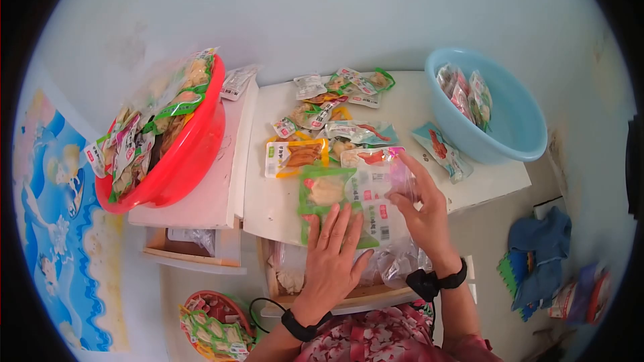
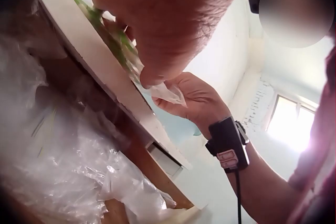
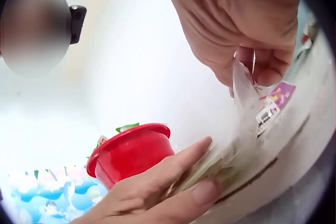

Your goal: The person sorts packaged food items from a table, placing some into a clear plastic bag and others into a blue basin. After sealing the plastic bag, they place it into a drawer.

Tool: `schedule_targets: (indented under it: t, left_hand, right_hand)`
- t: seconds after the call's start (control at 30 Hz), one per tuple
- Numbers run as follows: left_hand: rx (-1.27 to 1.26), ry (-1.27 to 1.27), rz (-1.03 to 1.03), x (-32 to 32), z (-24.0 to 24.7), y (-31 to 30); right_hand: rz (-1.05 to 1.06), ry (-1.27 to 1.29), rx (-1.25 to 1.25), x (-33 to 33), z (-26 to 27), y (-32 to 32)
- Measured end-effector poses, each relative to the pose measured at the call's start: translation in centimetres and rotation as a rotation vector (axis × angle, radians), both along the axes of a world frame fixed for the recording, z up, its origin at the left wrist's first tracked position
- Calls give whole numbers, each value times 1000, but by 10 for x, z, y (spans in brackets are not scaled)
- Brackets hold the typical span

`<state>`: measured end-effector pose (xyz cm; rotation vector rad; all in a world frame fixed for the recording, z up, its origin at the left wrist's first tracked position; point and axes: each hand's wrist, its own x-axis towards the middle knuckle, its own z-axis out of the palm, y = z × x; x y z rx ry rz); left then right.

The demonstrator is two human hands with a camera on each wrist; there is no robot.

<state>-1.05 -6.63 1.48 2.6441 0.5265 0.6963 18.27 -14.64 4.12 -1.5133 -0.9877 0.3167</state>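
Note:
My left hand (image 1: 332, 255) lies with its fingers extended over the lower green-edged food packet (image 1: 367, 231), near the table's front edge. Above it is another green-edged packet (image 1: 327, 189), a pale piece of food showing through its window. To the right, my right hand (image 1: 426, 211) pinches the clear plastic bag (image 3: 244, 90) between thumb and fingers, drawing its film up into a peak in the right wrist view. Printed labels show through this bag beside the green packets. A yellow-edged packet (image 1: 298, 157) lies just beyond on the white table (image 1: 268, 211).
Assorted packets (image 1: 335, 97) are heaped at the table's back. A red basin (image 1: 194, 154) full of packets stands left, a blue basin (image 1: 520, 117) with several packets right. Below the front edge, an open drawer (image 1: 349, 305) holds crumpled clear plastic (image 2: 68, 145). Another basin (image 1: 245, 315) with packets sits lower left.

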Motion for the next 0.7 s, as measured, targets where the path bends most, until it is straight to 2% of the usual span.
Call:
schedule_targets:
  t: [0.07,0.2,0.47,0.57,0.67,0.7]
  left_hand:
    - [-29,-27,-27,-6,6,1]
    - [-106,-145,-41,-21,15,4]
    - [-167,-406,76,-41,14,24]
    - [-270,-439,74,-33,19,32]
    - [-429,-431,64,-20,22,36]
    - [-482,-424,59,-16,21,38]
  right_hand:
    - [-3,-160,-50,1,26,5]
    - [97,-422,61,4,64,27]
    - [208,-978,82,-4,145,47]
    - [208,-958,121,-2,146,47]
    - [183,-984,-26,6,133,40]
    - [182,-973,-2,5,133,39]
